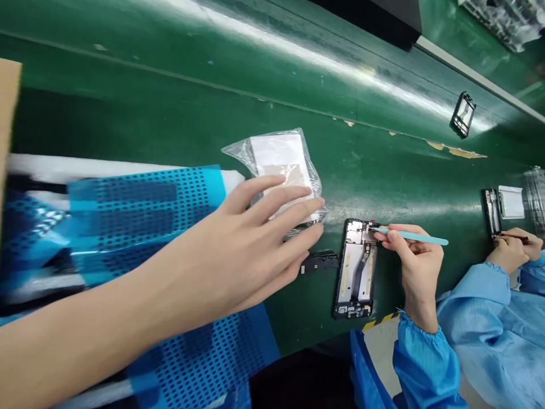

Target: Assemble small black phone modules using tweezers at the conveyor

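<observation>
My left hand reaches in from the left on a bare forearm, fingers stretched out and a little apart, fingertips over a clear plastic bag with a white and tan flat part inside. It grips nothing. My right hand, in a blue sleeve, is closed like a pen grip round a teal plastic tool. The tool's tip rests at the top right corner of an open black phone frame lying on the green belt. A small black part lies between the bag and the frame.
Blue dotted sheets over white foam lie at the left under my forearm, with a cardboard edge beside them. Another phone frame lies further along the belt. At the right, a co-worker's hands work on a phone frame beside a white part.
</observation>
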The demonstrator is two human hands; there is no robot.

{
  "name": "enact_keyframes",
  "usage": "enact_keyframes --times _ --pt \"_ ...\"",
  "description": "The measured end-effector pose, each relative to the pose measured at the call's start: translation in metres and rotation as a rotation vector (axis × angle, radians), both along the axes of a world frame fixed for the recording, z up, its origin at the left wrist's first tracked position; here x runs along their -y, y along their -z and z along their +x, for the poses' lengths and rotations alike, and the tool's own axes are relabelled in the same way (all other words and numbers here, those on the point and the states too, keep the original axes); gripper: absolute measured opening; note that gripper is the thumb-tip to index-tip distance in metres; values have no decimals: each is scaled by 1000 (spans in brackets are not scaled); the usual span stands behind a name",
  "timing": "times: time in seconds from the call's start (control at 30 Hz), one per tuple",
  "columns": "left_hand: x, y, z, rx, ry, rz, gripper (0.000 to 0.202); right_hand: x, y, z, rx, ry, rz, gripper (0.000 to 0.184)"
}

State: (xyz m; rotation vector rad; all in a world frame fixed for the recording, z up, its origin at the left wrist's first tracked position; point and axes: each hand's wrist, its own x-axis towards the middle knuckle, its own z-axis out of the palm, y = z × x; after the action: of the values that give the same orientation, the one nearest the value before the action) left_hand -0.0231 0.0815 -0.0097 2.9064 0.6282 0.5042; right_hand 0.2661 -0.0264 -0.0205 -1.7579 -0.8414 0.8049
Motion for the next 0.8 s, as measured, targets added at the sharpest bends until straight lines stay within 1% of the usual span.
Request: enact_keyframes --times 0.07,0.17,0.23,0.3,0.43,0.57,0.67,0.8 --pt "1 0 16 -32 84 58 31 2 4 2 -5 9 5 28" --pt "-1 1 42 -136 193 84 38 1 7 2 -14 8 0 29" --pt "-4 3 56 -189 229 93 41 0 7 3 -29 11 -4 29" --pt "-7 5 65 -218 248 95 42 -1 8 4 -55 13 0 29" --pt "-13 5 70 -212 265 67 43 -4 8 4 -89 1 -4 30" --pt "-16 2 70 -206 289 35 44 -5 8 3 -120 -9 -14 31" --pt "-18 0 71 -213 297 34 44 -5 8 2 -152 0 -15 31" --pt "-19 2 72 -219 303 43 44 -5 7 1 -162 4 -21 34"
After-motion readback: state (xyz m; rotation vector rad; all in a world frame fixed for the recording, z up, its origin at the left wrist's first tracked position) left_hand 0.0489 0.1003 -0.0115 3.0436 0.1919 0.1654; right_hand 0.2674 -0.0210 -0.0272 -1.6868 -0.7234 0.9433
